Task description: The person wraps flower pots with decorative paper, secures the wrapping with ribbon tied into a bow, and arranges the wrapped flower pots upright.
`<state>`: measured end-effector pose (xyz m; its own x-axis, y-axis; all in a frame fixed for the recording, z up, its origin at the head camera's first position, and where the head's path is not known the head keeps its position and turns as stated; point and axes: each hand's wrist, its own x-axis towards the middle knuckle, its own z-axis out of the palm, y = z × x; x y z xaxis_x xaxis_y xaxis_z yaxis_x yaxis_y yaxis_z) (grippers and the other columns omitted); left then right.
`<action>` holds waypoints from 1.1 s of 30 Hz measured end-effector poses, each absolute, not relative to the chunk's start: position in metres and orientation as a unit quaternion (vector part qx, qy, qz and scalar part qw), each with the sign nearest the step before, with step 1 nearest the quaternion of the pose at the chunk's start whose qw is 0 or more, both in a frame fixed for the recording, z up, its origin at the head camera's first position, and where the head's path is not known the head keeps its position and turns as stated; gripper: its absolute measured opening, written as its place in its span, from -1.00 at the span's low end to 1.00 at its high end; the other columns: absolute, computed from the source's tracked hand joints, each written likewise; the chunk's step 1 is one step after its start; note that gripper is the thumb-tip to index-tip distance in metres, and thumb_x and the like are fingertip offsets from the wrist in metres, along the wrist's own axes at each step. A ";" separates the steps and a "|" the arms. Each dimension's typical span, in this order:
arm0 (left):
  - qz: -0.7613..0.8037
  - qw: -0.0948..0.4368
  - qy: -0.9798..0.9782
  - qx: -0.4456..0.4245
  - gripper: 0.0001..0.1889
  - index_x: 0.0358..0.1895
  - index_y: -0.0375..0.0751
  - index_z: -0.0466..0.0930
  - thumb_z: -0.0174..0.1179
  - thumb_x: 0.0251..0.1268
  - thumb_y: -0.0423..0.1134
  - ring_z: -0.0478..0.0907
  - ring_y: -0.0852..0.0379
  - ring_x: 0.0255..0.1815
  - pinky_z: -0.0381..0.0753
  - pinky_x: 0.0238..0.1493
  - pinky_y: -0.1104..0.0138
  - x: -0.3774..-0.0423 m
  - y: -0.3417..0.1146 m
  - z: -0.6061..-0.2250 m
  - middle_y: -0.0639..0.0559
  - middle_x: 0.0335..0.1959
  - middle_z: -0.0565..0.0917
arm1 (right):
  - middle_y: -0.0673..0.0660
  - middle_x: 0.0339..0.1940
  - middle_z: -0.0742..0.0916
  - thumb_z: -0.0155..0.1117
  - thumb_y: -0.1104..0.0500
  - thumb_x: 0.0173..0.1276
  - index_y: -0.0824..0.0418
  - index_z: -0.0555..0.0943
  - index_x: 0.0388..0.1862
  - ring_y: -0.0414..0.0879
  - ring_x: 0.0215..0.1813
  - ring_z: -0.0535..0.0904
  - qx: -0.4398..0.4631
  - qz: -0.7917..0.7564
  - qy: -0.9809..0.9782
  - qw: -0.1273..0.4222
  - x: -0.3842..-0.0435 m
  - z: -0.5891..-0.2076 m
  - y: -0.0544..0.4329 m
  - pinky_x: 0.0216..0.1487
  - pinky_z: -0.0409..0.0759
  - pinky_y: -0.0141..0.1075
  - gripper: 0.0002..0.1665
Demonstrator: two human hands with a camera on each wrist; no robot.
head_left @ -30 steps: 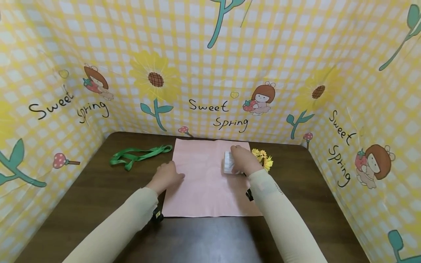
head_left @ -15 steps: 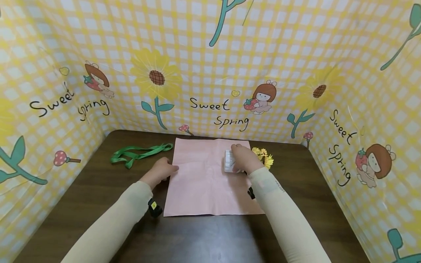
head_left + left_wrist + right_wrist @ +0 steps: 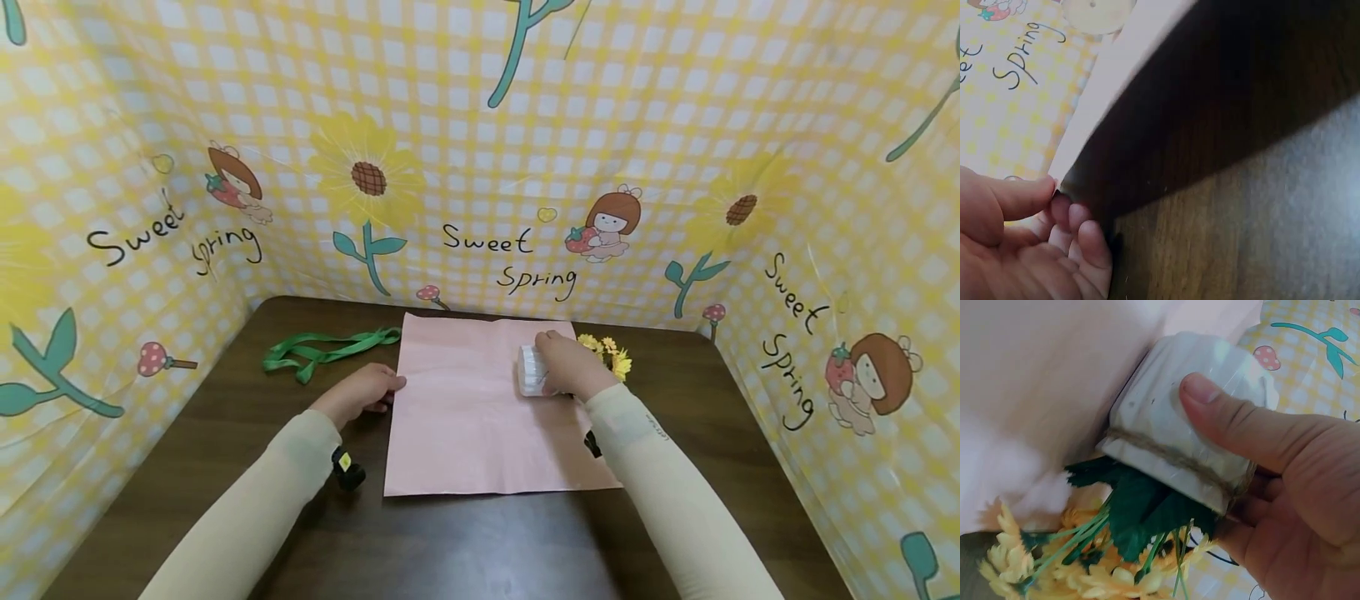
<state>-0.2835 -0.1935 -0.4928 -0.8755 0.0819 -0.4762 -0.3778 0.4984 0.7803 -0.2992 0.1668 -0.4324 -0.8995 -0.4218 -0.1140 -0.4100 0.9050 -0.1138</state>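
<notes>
A pink sheet of wrapping paper [image 3: 457, 442] lies on the dark table. My left hand [image 3: 363, 390] pinches its left edge between thumb and fingers; in the left wrist view that edge of the paper [image 3: 1107, 90] stands raised above the wood. Over the sheet's right half, my right hand [image 3: 576, 367] grips a white ridged flowerpot [image 3: 531, 372] tipped on its side. Twine [image 3: 1169, 455] circles the pot near its mouth, and the thumb presses along its wall. Green leaves [image 3: 1138, 509] and yellow artificial flowers [image 3: 621, 365] spill from the mouth, past the paper's right edge.
A loose green ribbon [image 3: 322, 352] lies left of the paper, beyond my left hand. Yellow checked cloth [image 3: 480, 183] with printed flowers and figures walls in the table [image 3: 225, 433] at the back and both sides.
My left hand has moved left off the sheet's surface to its left edge and now pinches it, the edge lifted. My right hand keeps holding the flowerpot in about the same place.
</notes>
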 end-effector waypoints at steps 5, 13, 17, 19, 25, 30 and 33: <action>0.489 0.247 0.834 -0.067 -0.79 -0.06 -0.32 0.43 0.04 0.61 -0.19 0.46 0.02 -0.23 0.61 -0.19 0.28 -0.282 -0.193 -0.493 -0.09 -0.27 0.48 | 0.20 0.15 0.61 0.70 0.17 0.06 0.23 0.43 0.27 0.02 -0.03 0.61 -0.225 -0.051 0.970 0.075 -0.301 -0.434 0.174 0.10 0.63 -0.06 -0.15; 0.493 0.258 0.829 -0.055 -0.76 0.01 -0.34 0.44 0.06 0.61 -0.18 0.45 -0.02 -0.13 0.59 -0.12 0.27 -0.282 -0.195 -0.494 -0.11 -0.15 0.49 | 0.21 0.15 0.61 0.67 0.28 0.00 0.23 0.44 0.21 0.01 -0.06 0.58 -0.236 -0.075 0.965 0.085 -0.304 -0.432 0.179 0.10 0.62 -0.08 -0.19; 0.498 0.256 0.827 -0.041 -0.77 -0.03 -0.32 0.45 0.08 0.59 -0.18 0.46 -0.01 -0.13 0.57 -0.11 0.27 -0.281 -0.199 -0.496 -0.10 -0.15 0.52 | 0.20 0.16 0.61 0.67 0.28 0.02 0.20 0.45 0.20 0.02 -0.05 0.58 -0.243 -0.074 0.964 0.082 -0.304 -0.432 0.177 0.10 0.61 -0.08 -0.22; 0.503 0.253 0.826 -0.033 -0.78 -0.07 -0.31 0.47 0.09 0.59 -0.18 0.46 0.00 -0.12 0.57 -0.08 0.26 -0.280 -0.200 -0.496 -0.09 -0.14 0.53 | 0.19 0.16 0.60 0.67 0.28 0.03 0.20 0.45 0.20 0.02 -0.06 0.58 -0.242 -0.073 0.964 0.080 -0.304 -0.432 0.176 0.09 0.61 -0.07 -0.22; 0.526 0.240 0.815 -0.016 -0.80 -0.15 -0.29 0.50 0.12 0.57 -0.19 0.45 0.01 -0.10 0.56 0.02 0.21 -0.273 -0.200 -0.499 -0.06 -0.17 0.53 | 0.18 0.17 0.61 0.68 0.27 0.02 0.18 0.46 0.23 0.03 -0.04 0.59 -0.240 -0.070 0.965 0.079 -0.303 -0.433 0.177 0.10 0.62 -0.06 -0.20; 0.592 0.244 0.768 -0.007 -0.85 -0.19 -0.27 0.45 0.11 0.56 -0.25 0.51 0.10 -0.19 0.59 -0.05 0.25 -0.268 -0.207 -0.502 0.02 -0.26 0.55 | 0.19 0.19 0.61 0.68 0.25 0.04 0.18 0.46 0.24 0.04 -0.01 0.60 -0.245 -0.073 0.964 0.072 -0.299 -0.432 0.170 0.13 0.61 -0.05 -0.21; 0.633 0.259 0.730 -0.002 -0.88 -0.16 -0.27 0.40 0.06 0.58 -0.29 0.54 0.12 -0.22 0.62 -0.09 0.26 -0.267 -0.211 -0.497 0.02 -0.27 0.56 | 0.19 0.20 0.60 0.67 0.25 0.06 0.18 0.46 0.25 0.03 0.00 0.60 -0.242 -0.073 0.965 0.071 -0.298 -0.431 0.166 0.13 0.62 -0.05 -0.20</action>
<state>-0.2667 -0.2112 -0.4974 -0.8656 0.3257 -0.3803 -0.3305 0.1989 0.9226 -0.2979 0.1657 -0.4312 -0.8725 -0.4779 -0.1020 -0.4572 0.8720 -0.1748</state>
